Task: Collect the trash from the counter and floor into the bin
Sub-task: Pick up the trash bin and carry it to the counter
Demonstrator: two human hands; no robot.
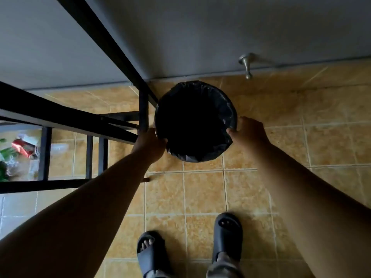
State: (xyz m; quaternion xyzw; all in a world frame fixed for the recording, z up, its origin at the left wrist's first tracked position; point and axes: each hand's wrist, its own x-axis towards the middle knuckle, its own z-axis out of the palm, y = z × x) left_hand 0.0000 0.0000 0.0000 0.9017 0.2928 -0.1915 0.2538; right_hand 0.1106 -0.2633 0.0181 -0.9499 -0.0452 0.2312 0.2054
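A round bin (195, 87) lined with a black bag stands on the tan tiled floor by the grey wall. Its inside is dark and I cannot see any contents. My left hand (150, 143) grips the rim on the bin's near left side. My right hand (247, 130) grips the rim on the right side. Trash (19, 149), with red, green and clear wrappers, lies on the floor at the far left, seen through the black metal frame.
A black metal frame (66, 119) with legs and crossbars stands left of the bin, its leg touching the bin's left side. A metal door stop (247, 65) sticks out of the wall at upper right. My feet in dark slippers (226, 235) stand on the tiles below.
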